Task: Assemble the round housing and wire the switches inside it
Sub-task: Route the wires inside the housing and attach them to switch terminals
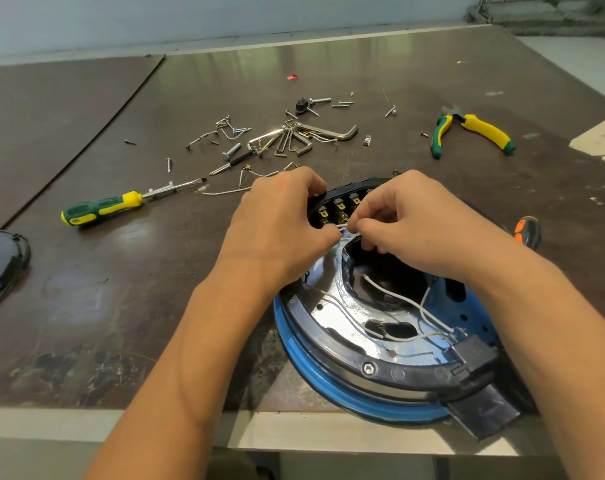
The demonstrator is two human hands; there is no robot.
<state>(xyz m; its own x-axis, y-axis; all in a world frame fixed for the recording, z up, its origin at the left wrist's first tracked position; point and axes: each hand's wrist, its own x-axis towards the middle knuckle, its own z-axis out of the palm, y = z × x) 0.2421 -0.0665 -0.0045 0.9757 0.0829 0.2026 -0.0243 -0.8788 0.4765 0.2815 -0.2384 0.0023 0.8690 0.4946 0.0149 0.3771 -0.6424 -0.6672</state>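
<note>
The round housing [329, 372], blue-rimmed, lies open side up at the near edge of the table [121, 289], its row of switches [339, 206] along the far rim. The left hand [280, 220] curls over that rim, gripping it; the right hand [415, 220] pinches a white wire [342, 226] just below the switches, seemingly at a terminal. Beyond lie a screwdriver [103, 207], hex keys [294, 140] and pliers [474, 133]

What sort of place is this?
Probably a repair or assembly workbench: screws and hex keys lie scattered on a worn table beside pliers and a screwdriver, while the left hand grips a round housing and the right hand pinches a white wire.
</note>
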